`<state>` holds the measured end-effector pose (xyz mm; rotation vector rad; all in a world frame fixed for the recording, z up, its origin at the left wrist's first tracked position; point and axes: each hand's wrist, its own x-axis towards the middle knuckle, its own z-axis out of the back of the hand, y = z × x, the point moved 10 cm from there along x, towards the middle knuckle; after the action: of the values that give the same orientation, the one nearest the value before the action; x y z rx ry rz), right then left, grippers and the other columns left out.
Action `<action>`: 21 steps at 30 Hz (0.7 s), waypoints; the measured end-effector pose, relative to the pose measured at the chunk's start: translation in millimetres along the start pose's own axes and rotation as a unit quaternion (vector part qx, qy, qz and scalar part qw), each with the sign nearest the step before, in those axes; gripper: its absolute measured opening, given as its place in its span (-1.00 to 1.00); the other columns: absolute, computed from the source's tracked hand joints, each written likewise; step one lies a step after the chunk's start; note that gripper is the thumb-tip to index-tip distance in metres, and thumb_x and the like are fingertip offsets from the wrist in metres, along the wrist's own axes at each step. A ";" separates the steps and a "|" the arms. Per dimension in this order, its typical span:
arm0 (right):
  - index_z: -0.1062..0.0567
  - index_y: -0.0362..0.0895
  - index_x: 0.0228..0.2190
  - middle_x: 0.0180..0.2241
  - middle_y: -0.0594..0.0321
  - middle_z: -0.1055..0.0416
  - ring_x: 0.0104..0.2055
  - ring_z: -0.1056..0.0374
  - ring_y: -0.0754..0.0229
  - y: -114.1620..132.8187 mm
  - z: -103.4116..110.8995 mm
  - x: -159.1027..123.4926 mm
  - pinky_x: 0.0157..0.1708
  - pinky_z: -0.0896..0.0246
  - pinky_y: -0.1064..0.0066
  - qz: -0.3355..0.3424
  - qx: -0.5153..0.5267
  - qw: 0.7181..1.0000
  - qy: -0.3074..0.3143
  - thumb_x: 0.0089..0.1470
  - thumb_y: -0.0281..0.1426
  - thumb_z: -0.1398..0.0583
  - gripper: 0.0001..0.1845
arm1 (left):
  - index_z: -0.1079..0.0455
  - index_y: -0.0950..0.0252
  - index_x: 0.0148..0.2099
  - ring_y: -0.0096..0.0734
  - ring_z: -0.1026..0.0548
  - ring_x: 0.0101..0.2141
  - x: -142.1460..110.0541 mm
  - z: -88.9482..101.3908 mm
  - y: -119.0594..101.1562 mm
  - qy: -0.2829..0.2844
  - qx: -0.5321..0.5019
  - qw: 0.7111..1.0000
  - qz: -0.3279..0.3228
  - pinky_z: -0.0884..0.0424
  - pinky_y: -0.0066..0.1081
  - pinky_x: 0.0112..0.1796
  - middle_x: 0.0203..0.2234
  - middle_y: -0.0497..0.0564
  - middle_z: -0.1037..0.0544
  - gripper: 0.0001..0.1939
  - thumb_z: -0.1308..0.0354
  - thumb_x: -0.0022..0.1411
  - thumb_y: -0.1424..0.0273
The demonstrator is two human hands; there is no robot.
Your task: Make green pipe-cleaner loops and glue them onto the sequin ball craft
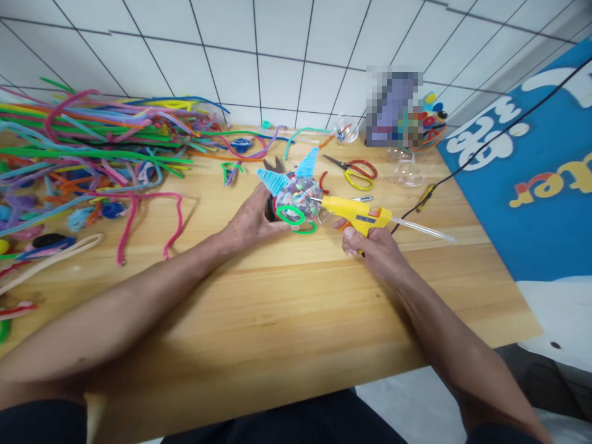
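My left hand (252,219) is wrapped round the left side of a round, multicoloured ball (296,196) on the table. Two light blue pipe-cleaner ears (306,163) stick up from the ball, and a green pipe-cleaner ring (290,214) sits on its front. A second green loop (305,229) shows just below it. My right hand (367,243) grips a yellow hot glue gun (354,211) by its handle. The gun's nozzle points left and meets the ball's right side; whether it touches cannot be made out. A clear glue stick (425,229) juts from the gun's back.
Loose pipe cleaners (106,132) cover the table's left side. Scissors (358,172) with red and yellow handles lie behind the glue gun. Clear plastic domes (408,174) stand at the back right. A black cord (476,148) runs past a blue lettered board (531,203).
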<state>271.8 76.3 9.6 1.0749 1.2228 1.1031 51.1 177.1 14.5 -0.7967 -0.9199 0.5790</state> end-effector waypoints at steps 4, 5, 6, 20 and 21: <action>-0.58 -0.05 -0.25 -0.53 0.41 -0.28 -0.51 -0.11 0.28 1.1 -1.0 -0.7 -0.47 -0.05 0.34 0.005 -0.003 1.000 -0.006 0.07 0.06 -0.49 -0.52 | -0.42 0.17 0.39 0.17 -0.53 0.33 0.5 0.0 1.5 -0.003 -0.003 1.000 0.003 -0.45 0.10 0.40 0.32 0.25 -0.54 0.01 -0.65 0.02 -0.12; -0.58 -0.05 -0.25 -0.52 0.40 -0.28 -0.51 -0.11 0.28 1.5 -1.7 -0.8 -0.48 -0.06 0.34 0.006 -0.005 1.000 -0.006 0.07 0.07 -0.49 -0.51 | -0.42 0.17 0.39 0.17 -0.53 0.33 0.5 -0.5 2.2 -0.001 -0.005 1.000 0.005 -0.45 0.11 0.40 0.33 0.25 -0.54 0.01 -0.65 0.01 -0.11; -0.58 -0.04 -0.24 -0.51 0.40 -0.29 -0.51 -0.11 0.27 1.8 -2.4 -0.8 -0.48 -0.06 0.34 0.006 -0.006 1.000 -0.006 0.07 0.08 -0.48 -0.51 | -0.42 0.17 0.39 0.18 -0.53 0.33 0.5 -0.8 2.7 0.000 -0.007 1.000 0.007 -0.46 0.13 0.39 0.33 0.25 -0.54 0.02 -0.65 0.01 -0.11; -0.63 -0.10 -0.21 -0.50 0.41 -0.28 -0.52 -0.11 0.32 0.7 -8.6 2.5 -0.49 -0.07 0.36 0.011 -0.006 1.000 0.015 0.10 0.11 -0.47 -0.46 | -0.40 0.19 0.41 0.23 -0.50 0.36 -1.7 1.5 6.9 0.006 0.005 1.000 0.011 -0.43 0.15 0.41 0.35 0.29 -0.53 0.03 -0.65 0.03 -0.11; -0.63 -0.10 -0.20 -0.51 0.41 -0.28 -0.52 -0.11 0.32 0.9 -9.6 2.7 -0.49 -0.07 0.36 0.010 -0.006 1.000 0.015 0.10 0.11 -0.47 -0.45 | -0.40 0.20 0.40 0.23 -0.50 0.36 -1.6 1.5 7.3 0.006 0.007 1.000 0.011 -0.43 0.14 0.41 0.34 0.30 -0.53 0.03 -0.65 0.02 -0.11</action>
<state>262.2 79.4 9.6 1.0672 1.2301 1.1454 48.3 180.8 8.4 -0.7982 -0.8969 0.5981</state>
